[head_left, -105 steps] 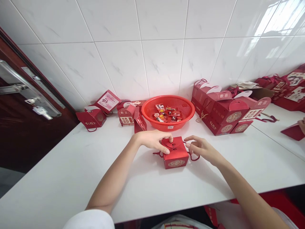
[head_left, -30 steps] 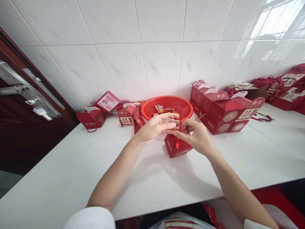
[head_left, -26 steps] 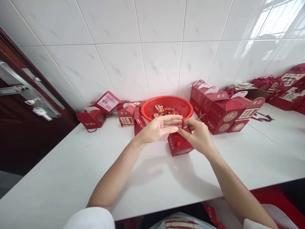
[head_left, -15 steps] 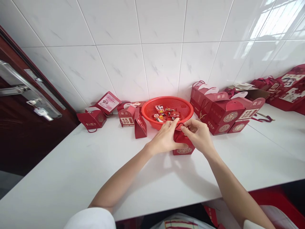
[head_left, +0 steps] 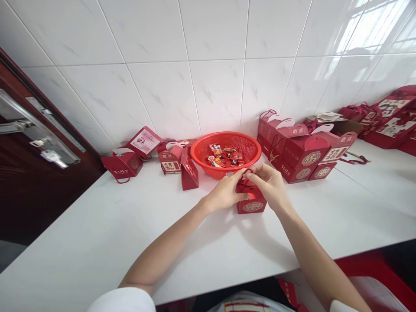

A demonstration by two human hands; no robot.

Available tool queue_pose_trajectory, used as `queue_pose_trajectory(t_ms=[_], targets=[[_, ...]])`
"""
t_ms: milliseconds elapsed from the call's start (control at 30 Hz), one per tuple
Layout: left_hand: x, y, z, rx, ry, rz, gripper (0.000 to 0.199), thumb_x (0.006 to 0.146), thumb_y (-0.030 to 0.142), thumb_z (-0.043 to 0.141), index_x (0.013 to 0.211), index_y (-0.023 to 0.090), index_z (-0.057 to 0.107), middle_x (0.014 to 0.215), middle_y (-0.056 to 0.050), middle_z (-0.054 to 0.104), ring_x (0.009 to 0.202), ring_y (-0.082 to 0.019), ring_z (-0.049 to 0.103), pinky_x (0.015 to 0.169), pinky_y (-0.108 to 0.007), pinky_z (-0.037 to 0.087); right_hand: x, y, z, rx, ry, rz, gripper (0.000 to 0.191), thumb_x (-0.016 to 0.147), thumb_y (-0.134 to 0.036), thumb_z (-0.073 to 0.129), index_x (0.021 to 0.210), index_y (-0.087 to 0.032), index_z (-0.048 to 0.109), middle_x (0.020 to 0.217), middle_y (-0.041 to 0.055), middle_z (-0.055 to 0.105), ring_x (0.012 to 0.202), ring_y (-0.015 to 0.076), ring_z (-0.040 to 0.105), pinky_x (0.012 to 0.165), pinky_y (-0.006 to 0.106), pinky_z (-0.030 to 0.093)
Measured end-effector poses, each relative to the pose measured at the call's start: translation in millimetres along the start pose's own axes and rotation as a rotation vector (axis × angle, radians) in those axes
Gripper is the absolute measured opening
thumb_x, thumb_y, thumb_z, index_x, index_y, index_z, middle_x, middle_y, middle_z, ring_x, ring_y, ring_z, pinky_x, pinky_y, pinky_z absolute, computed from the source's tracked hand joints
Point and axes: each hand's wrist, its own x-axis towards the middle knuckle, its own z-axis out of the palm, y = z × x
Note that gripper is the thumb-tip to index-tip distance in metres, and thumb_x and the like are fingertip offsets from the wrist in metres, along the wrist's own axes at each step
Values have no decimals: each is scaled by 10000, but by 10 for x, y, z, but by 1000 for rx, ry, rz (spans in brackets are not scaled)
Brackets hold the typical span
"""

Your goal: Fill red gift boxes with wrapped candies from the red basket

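Observation:
A small red box (head_left: pixel 252 204) with a gold round pattern stands on the white table, just in front of a red plastic basket (head_left: pixel 196 158). My left hand (head_left: pixel 226 190) is at the box's left side, its thumb along the front and its fingers closed at the top. From the right, my right hand (head_left: pixel 268 182) pinches the red top of the box, where a thin cord shows between the hands. Wrapped candies (head_left: pixel 224 157) lie inside the basket. Exactly which part each fingertip grips is partly hidden.
Several red boxes (head_left: pixel 302 158) stand together right of the basket, with more at the far right. Small red boxes (head_left: pixel 125 164) stand at the left. A tiled wall (head_left: pixel 156 95) rises behind the table (head_left: pixel 130 242). A door with keys (head_left: pixel 53 157) is at the far left.
My left fingers have drawn down and in from the basket's rim to the box's top. My right hand stays pinched there. The view has shifted slightly.

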Motion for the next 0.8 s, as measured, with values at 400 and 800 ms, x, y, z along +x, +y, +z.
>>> queue_pose_trajectory(t_ms=[400,800], targets=[[-10,-17,-151,-145,-47,66,822,813,473,752,1527,289,390,1608,-84,394,1455,-305,412,1178,-473,389,-60,-240,-555,78,444,-181,257,673,-308,821,755,-199,603,568,-43,598,482,97,543,496,220,437],[-230,147,-932,-193,414,178,384,795,422,770,1116,216,730,1189,-86,742,1100,-274,703,994,-440,573,179,-307,-2082,-103,933,-136,277,661,59,672,583,-183,563,433,-50,527,380,71,416,413,218,296]])
